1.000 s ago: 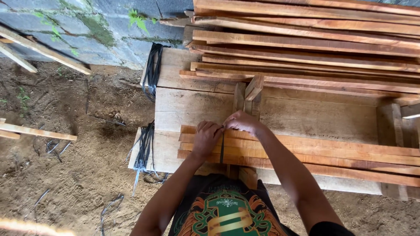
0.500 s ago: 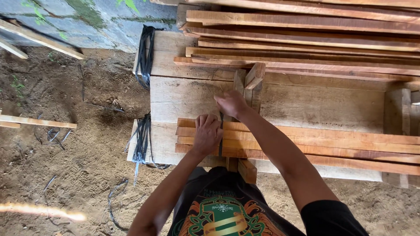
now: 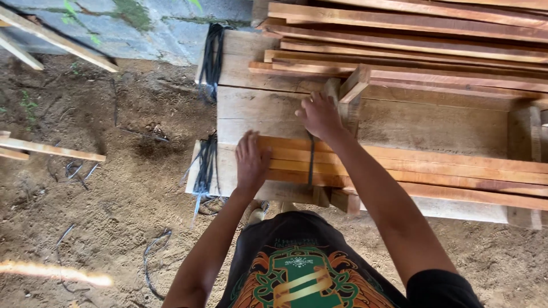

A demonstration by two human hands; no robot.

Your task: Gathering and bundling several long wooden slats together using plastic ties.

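Observation:
A bundle of reddish wooden slats (image 3: 434, 171) lies across a pale wooden workbench (image 3: 262, 114). A black strap (image 3: 311, 162) runs over the bundle near its left end. My left hand (image 3: 251, 159) lies flat on the slats' left end, fingers together. My right hand (image 3: 321, 116) is closed on the upper end of the strap, just beyond the bundle's far edge, beside two short upright wooden blocks (image 3: 349, 96).
More long slats (image 3: 411, 40) are stacked at the bench's far side. Bunches of black straps (image 3: 212, 51) hang off the bench's left edge, another bunch (image 3: 205, 165) lower down. Loose sticks (image 3: 51, 149) lie on the dirt floor to the left.
My right hand has moved away from me, past the bundle's far edge, drawing the strap up. My left hand has slid left and flattened on the slats.

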